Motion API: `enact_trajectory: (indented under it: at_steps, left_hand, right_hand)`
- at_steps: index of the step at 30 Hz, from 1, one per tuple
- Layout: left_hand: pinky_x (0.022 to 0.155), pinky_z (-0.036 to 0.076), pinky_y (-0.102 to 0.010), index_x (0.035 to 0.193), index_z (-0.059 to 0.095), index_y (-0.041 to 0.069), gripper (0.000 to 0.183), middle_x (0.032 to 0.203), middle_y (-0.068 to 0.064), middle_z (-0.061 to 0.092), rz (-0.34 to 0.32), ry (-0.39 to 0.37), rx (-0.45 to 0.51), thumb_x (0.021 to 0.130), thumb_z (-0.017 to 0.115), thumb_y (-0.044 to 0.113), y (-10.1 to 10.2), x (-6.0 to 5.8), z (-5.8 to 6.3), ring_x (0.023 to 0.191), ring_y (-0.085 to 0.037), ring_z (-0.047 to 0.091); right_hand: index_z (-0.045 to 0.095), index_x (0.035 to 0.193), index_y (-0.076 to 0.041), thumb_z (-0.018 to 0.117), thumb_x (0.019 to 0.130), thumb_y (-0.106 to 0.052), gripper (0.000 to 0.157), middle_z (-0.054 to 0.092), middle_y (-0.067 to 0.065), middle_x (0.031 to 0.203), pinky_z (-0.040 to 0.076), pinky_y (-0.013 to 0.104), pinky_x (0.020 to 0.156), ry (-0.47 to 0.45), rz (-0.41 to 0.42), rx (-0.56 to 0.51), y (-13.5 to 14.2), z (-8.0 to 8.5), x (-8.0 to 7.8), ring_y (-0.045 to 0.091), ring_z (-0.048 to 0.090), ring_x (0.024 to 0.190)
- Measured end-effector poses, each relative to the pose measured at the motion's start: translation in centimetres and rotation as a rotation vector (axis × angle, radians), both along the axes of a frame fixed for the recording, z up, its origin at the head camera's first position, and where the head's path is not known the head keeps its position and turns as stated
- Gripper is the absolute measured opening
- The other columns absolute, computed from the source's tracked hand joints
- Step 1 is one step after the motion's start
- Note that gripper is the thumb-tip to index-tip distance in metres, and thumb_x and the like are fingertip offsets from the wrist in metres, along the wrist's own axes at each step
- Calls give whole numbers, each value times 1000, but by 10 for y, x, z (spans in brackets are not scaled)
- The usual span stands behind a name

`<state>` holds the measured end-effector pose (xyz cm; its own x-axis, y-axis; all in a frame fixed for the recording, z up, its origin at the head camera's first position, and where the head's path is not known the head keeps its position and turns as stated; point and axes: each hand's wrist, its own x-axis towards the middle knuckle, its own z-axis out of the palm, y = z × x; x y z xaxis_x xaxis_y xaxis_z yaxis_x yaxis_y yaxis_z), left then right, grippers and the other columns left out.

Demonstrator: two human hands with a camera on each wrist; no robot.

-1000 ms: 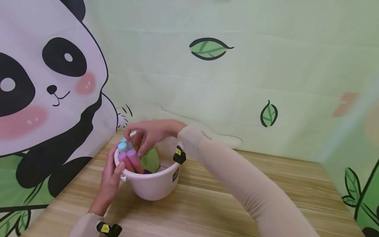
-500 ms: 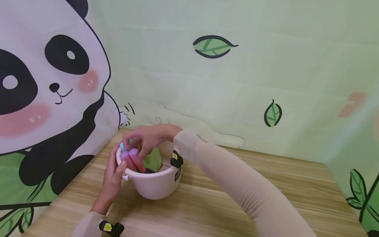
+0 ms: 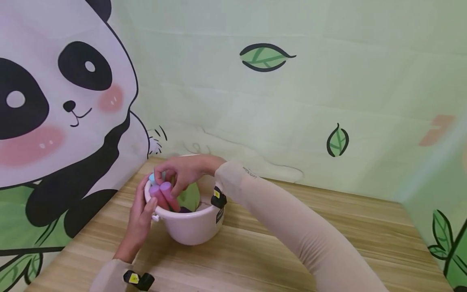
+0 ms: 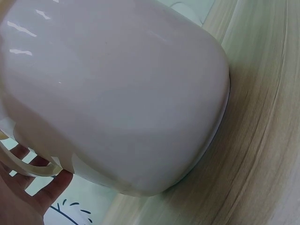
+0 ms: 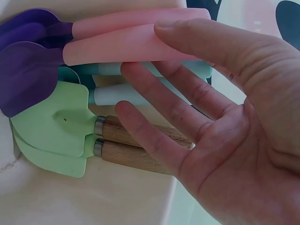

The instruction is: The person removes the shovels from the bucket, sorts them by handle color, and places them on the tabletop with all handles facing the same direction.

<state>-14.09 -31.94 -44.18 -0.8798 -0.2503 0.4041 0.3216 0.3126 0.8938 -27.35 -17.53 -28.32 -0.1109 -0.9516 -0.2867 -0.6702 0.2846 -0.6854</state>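
A white bucket [image 3: 191, 229] stands on the wooden table, with several small shovels inside. My left hand [image 3: 140, 215] grips its left rim, thumb at the front; in the left wrist view those fingers [image 4: 56, 187] reach round beside the bucket's handle. Inside the mouth, my right hand [image 3: 187, 168] is at the shovel handles. The right wrist view has its thumb pressed on the pink handle of a purple shovel [image 5: 28, 75], with the index finger mostly hidden behind. Blue-green handles [image 5: 117, 93] lie under the other fingers. Two green shovels [image 5: 51, 122] with wooden handles lean alongside.
The wooden table [image 3: 277, 243] spreads in front and to the right of the bucket. Behind rises a pale green printed backdrop [image 3: 204, 93] with a large panda and leaves. A dark label [image 3: 219, 215] is on the bucket's right side.
My right hand has lowered slightly into the bucket, its index finger now over a blue handle. The left hand stays on the rim. The view has shifted a little.
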Motion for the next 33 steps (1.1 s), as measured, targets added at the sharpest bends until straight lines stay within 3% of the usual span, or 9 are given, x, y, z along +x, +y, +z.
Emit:
enact_trajectory:
  at_steps: [7,17,26,33]
  left_hand:
    - [99,40,-11,163,21,26,61,159,-9,31,0,4,-6,106,42,27,2,-1,1,133,-15,40]
    - [101,39,-11,163,21,27,61,160,-4,30,4,2,12,106,41,27,4,0,2,135,-17,39]
    - [102,37,-11,163,23,26,58,156,-2,34,29,14,-20,107,40,24,4,-1,0,132,-14,39]
    - [101,38,-12,163,23,28,58,154,1,35,33,12,-18,107,40,24,4,-1,0,131,-13,40]
  right_hand:
    - [55,106,-13,72,91,2,27,67,7,103,57,35,80,-5,-7,-6,4,1,0,19,65,91]
    - [54,107,-11,73,91,1,28,67,6,110,55,29,76,-82,-15,-80,20,4,-7,21,64,95]
    - [55,110,-12,75,91,-3,29,66,10,120,59,39,89,-99,-73,-169,42,20,-9,23,68,104]
    - [56,116,-14,76,92,-9,31,70,4,112,57,29,87,-15,-133,-255,57,29,-12,21,70,102]
